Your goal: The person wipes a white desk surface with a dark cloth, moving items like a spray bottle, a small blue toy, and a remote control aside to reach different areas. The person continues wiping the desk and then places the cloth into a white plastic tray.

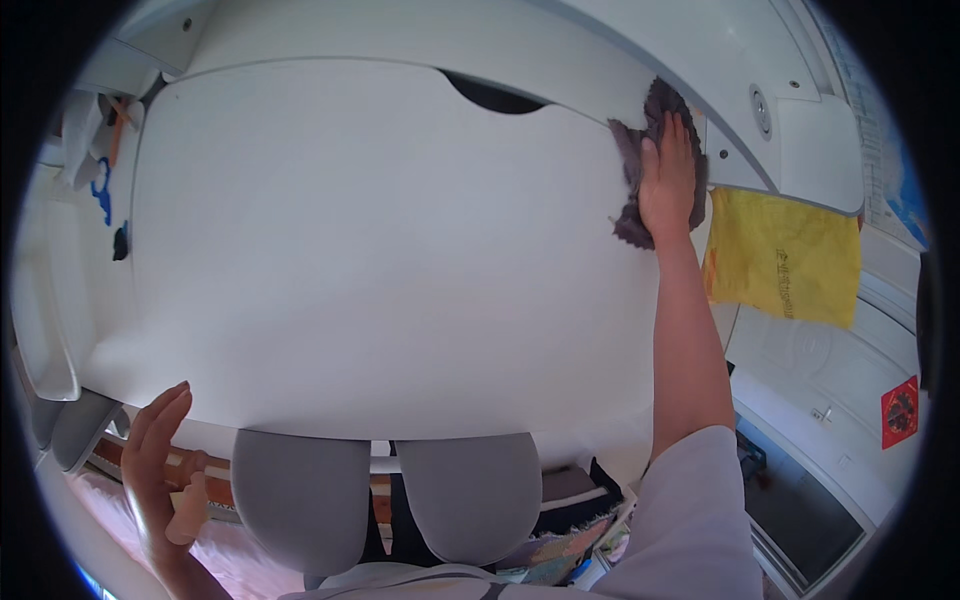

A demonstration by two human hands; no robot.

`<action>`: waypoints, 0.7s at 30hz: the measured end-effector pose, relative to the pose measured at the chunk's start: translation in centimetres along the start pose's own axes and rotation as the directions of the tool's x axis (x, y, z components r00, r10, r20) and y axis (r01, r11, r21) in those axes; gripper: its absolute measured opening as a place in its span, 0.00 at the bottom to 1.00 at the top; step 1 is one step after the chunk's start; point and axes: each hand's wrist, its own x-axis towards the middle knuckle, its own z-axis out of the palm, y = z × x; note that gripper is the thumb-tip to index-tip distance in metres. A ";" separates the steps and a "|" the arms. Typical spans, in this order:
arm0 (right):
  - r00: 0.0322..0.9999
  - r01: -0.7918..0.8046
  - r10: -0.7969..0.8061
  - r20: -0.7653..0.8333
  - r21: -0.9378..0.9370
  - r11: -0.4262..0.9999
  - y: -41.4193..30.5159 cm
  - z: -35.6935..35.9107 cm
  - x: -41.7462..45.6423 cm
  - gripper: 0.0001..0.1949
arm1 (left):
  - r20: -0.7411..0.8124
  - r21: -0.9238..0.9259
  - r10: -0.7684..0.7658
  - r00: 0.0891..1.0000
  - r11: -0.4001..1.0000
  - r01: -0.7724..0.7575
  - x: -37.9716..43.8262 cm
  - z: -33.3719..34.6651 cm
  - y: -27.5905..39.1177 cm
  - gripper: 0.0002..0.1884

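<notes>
A dark greyish-brown cloth (pixel 628 161) lies bunched at the far right corner of a white desktop (pixel 390 247). My right hand (pixel 669 180) presses flat on it, fingers stretched away from me, and part of the cloth is covered by the palm. Below the desktop's near left edge, my left hand (pixel 159 450) hangs in the air with nothing in it, its fingers slightly bent and the thumb apart. A dark curved cutout (pixel 499 94) breaks the desktop's far edge.
Two grey chair back pads (pixel 304 495) stand against the near edge. Blue-handled scissors (pixel 103 191) and an orange tool (pixel 117 139) lie along the left side. A white raised shelf (pixel 675 45) overhangs the far right. Beside my right forearm hangs a yellow bag (pixel 784 259) bearing writing.
</notes>
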 end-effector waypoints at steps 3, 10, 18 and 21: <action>0.998 0.057 -0.058 0.019 0.062 0.996 -3.5 -0.3 -3.0 0.32 | 0.000 0.009 -0.036 0.999 0.999 0.036 -0.5 0.5 -1.1 0.34; 0.995 0.038 -0.065 0.072 0.327 0.944 -7.7 -3.3 -3.0 0.35 | -0.002 0.050 -0.004 1.000 0.999 0.004 0.3 0.8 -2.4 0.33; 0.992 -0.112 0.086 -0.097 -0.303 0.946 5.5 -2.2 10.4 0.28 | -0.017 0.063 -0.003 1.000 0.998 0.004 0.6 1.7 -2.0 0.34; 0.972 -0.229 0.233 -0.036 -0.377 0.897 6.8 -0.7 13.4 0.27 | -0.010 0.061 0.031 0.999 0.998 -0.030 0.8 1.9 -1.8 0.34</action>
